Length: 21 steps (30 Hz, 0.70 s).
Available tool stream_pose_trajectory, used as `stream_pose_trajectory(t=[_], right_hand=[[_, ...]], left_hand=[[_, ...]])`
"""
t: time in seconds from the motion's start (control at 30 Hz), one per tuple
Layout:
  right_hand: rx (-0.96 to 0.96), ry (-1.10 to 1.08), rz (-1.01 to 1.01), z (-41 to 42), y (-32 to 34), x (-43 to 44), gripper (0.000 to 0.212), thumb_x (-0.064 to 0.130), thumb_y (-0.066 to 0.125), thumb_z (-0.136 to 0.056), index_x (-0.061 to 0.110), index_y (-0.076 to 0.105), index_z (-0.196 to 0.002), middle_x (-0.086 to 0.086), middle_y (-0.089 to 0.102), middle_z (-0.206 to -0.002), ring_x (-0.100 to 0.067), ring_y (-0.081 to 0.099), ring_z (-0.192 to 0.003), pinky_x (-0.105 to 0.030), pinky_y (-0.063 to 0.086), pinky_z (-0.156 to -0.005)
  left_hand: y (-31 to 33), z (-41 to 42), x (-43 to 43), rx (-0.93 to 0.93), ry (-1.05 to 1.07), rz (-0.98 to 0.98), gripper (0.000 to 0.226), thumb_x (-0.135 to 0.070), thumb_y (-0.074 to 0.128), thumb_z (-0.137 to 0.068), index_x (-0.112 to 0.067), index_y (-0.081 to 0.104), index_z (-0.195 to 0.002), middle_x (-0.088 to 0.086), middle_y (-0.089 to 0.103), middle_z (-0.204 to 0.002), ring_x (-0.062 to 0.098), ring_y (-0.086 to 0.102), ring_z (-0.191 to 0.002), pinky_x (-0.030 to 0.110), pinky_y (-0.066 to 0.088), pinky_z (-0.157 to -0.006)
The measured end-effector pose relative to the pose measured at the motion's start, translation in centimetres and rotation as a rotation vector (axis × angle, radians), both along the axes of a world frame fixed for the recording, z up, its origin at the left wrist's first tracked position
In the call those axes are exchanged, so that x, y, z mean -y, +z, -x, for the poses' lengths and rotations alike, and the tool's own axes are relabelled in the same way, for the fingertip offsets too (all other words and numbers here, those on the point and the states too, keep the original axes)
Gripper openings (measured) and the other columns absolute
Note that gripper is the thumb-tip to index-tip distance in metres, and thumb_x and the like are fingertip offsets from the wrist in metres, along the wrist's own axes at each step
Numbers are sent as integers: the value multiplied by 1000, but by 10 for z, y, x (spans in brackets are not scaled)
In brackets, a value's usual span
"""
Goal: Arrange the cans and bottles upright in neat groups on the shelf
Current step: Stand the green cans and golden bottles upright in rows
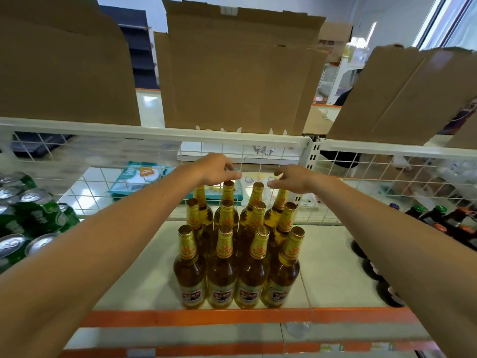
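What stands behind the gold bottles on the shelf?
A white wire grid, with a teal pack beyond it. The left hand and right hand cover part of it.

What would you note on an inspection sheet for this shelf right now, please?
Surface: white shelf with an orange front edge.
Job's things: twelve gold-capped bottles upright, four by three; green cans at left; dark bottles at right.
Clutter: nothing seen.
Hands: left hand fingertips at a back-row cap; right hand over the back-right bottle; grip unclear for both.
Cables: nothing seen.
Surroundings: wire mesh back; cardboard boxes on the shelf above.
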State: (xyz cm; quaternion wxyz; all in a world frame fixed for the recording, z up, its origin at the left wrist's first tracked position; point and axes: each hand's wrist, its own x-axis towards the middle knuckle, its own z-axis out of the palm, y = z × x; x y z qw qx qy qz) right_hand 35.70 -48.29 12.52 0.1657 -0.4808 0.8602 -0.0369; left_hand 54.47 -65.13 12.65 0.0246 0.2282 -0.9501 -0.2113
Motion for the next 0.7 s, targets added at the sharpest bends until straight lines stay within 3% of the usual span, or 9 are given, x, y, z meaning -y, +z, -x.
stream_pose_trajectory(t=[0.13,0.47,0.7], right_hand=[[-85,8,37,-26,3,6,72,64,48,-92,15,43,-145,-9,50,-145,-28,49,-128,-39,42,-101],[-167,27,116,-98,3,-22,73,67,39,-94,15,41,-145,-10,50,-144,-30,50,-128,-42,44,-100],[-216,97,141,-144,15,-76,78,67,36,-95,10,38,-148,-14,49,-145,-33,48,-129,-47,43,-104]], left_hand=[[-5,-26,4,32,64,48,65,-64,52,-91,-19,51,-138,8,53,-141,26,53,-121,38,47,-93],[-3,-86,-30,35,135,154,78,-71,42,-90,-18,39,-149,11,46,-148,31,47,-130,45,44,-104],[13,-139,-90,68,200,246,82,-82,34,-83,-22,51,-137,7,59,-133,28,55,-116,47,48,-95]])
